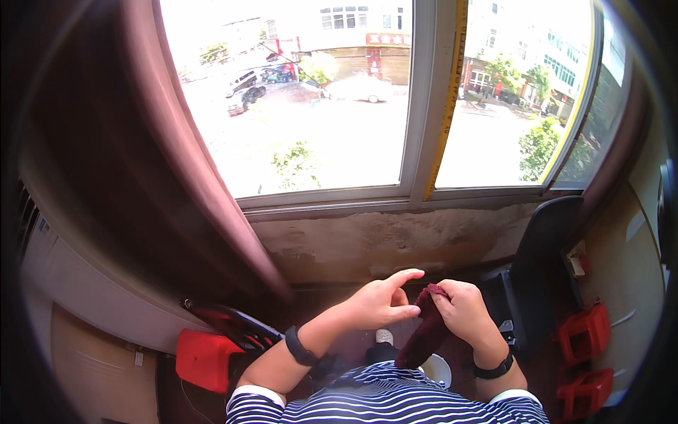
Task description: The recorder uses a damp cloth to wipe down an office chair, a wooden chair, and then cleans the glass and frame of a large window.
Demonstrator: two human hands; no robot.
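A dark red cloth hangs down in front of my striped shirt. Its gathered upper edge is pinched between the thumb and fingers of my right hand. Just left of that edge is my left hand, index finger and thumb spread apart, with nothing between them. The left thumb tip comes close to the cloth; whether it touches I cannot tell. Below the cloth, partly hidden by it and by my shirt, shows a white bucket. Each of my wrists wears a black band.
A red plastic stool stands at the left beside a black folded frame. On the right are a black chair and two more red stools. Ahead, a window rises above a bare, patchy wall, with a dark curtain on its left.
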